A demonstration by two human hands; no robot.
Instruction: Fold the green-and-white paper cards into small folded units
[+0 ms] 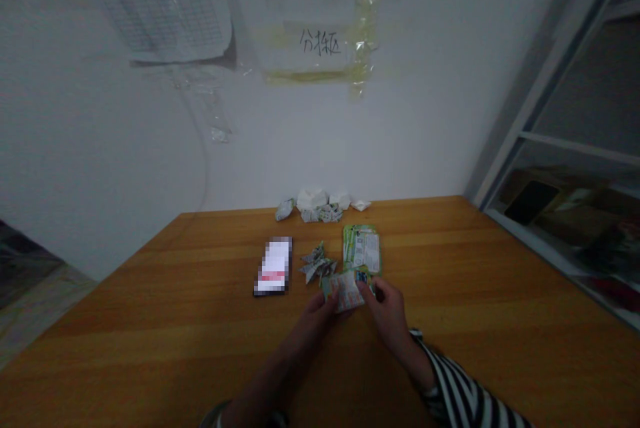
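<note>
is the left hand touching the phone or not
Apart: the head view shows bare wooden table between the left hand, which holds the printed paper, and the phone.

Over at the table (450, 268), the left hand (318, 311) and right hand (389, 308) hold a printed card (347, 299) between them, thumbs on its face. Just beyond lie a stack (364, 251) and crumpled paper (316, 265), with a phone (274, 267) off to the left. Wads (313, 199) line the far edge by the wall (325, 135), which bears a chart (160, 8) and handwriting (320, 43)
</note>
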